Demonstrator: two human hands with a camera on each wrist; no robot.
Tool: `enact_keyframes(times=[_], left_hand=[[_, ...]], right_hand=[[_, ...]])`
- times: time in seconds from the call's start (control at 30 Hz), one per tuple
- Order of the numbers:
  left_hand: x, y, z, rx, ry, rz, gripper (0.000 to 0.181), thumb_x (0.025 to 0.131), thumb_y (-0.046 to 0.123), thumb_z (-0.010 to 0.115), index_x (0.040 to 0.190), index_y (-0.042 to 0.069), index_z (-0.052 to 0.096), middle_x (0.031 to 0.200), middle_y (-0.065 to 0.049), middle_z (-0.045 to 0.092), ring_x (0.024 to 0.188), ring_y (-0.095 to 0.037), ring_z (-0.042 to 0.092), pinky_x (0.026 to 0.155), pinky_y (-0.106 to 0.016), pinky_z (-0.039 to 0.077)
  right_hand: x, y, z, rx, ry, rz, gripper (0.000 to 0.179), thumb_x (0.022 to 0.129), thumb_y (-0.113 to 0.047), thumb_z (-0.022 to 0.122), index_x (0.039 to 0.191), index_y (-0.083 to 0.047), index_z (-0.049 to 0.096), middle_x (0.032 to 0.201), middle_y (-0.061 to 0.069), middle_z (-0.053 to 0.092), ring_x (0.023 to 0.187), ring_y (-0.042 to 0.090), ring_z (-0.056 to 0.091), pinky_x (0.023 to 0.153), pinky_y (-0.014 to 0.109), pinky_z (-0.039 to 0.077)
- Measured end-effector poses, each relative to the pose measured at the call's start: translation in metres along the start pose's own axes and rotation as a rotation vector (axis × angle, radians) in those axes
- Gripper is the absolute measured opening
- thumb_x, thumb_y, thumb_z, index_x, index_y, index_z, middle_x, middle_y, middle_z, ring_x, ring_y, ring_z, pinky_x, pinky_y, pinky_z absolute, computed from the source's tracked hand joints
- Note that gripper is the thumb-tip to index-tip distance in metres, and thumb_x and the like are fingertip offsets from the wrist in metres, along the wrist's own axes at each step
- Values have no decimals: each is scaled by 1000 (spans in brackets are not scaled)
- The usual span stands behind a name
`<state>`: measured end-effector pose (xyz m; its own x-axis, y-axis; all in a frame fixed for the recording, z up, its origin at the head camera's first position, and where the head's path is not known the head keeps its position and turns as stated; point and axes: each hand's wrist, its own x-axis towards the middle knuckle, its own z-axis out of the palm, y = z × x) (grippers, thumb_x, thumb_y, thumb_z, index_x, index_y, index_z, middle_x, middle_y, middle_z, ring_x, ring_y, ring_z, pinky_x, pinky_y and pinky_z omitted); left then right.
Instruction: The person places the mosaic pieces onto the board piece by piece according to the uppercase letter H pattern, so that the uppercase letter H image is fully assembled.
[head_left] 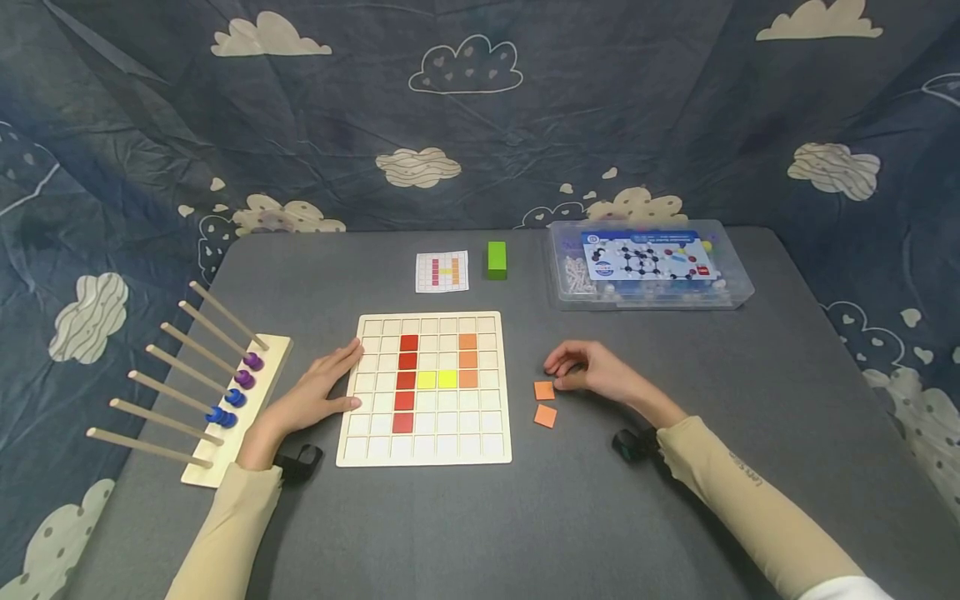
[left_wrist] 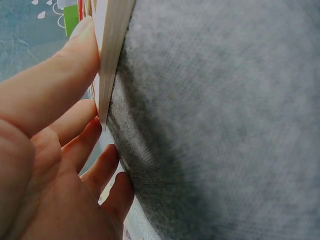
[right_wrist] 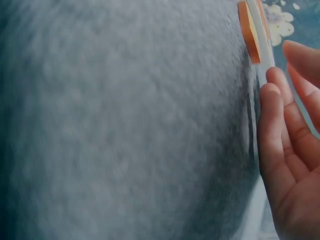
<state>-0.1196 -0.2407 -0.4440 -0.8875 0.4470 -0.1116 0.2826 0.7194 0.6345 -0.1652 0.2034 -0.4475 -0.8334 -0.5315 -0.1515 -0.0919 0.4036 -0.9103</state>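
A cream gridded board (head_left: 378, 446) lies on the table with a column of several red tiles (head_left: 406, 381), two yellow tiles (head_left: 437, 380) and three orange tiles (head_left: 468, 360) in its squares. My left hand (head_left: 311, 392) rests at the board's left edge, thumb and fingertips touching the rim; the left wrist view shows the thumb (left_wrist: 65, 75) against the board's side (left_wrist: 112, 50). To the right of the board, my right hand (head_left: 596, 371) hovers low, fingers loosely bent and nothing seen between them. Just by its thumb lie two loose orange tiles, the upper tile (head_left: 543, 390) and the lower tile (head_left: 545, 416).
Behind the board lie a printed pattern card (head_left: 442, 272) and a green block (head_left: 497, 260). A clear plastic case (head_left: 651, 296) of molecule-model parts stands at the back right. Left of the left hand is a wooden peg rack (head_left: 262, 392) with purple and blue beads.
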Motion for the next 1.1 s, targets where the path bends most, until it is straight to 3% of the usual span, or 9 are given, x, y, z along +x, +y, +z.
enact_keyframes(times=[0.23, 0.47, 0.6, 0.83, 1.1], left_hand=[[0, 0, 1, 0, 7, -1, 79, 88, 19, 70, 148, -5, 25, 155, -24, 17, 138, -46, 14, 104, -63, 16], [-1, 0, 1, -5, 5, 4, 78, 88, 19, 69, 148, -6, 25, 155, -24, 16, 138, -46, 13, 105, -63, 15], [-1, 0, 1, -6, 2, 3, 78, 88, 19, 69, 147, -6, 25, 155, -24, 16, 138, -47, 13, 105, -63, 15], [0, 0, 1, -3, 5, -7, 79, 88, 20, 69, 148, -6, 25, 155, -24, 16, 138, -46, 14, 105, -63, 16], [0, 0, 1, -4, 7, -7, 79, 88, 20, 69, 148, -6, 25, 155, -24, 16, 138, -45, 14, 104, -63, 16]], right_hand=[[0, -3, 11, -238, 28, -42, 21, 77, 1, 75, 96, -4, 68, 87, 3, 64, 80, 18, 56, 72, 32, 45], [1, -11, 15, -289, 27, -44, 22, 72, 7, 76, 90, -4, 69, 77, 0, 60, 73, 15, 53, 67, 29, 44], [2, -10, 14, -248, 17, -23, 21, 72, 9, 73, 89, -3, 68, 76, 1, 60, 71, 16, 54, 65, 28, 45], [10, -14, 10, -55, -27, 8, 16, 80, 9, 63, 95, 4, 65, 84, 11, 63, 71, 19, 55, 62, 28, 46], [32, -34, 36, 14, -84, -28, 14, 81, 6, 65, 95, 4, 66, 82, 8, 64, 68, 15, 54, 64, 27, 46]])
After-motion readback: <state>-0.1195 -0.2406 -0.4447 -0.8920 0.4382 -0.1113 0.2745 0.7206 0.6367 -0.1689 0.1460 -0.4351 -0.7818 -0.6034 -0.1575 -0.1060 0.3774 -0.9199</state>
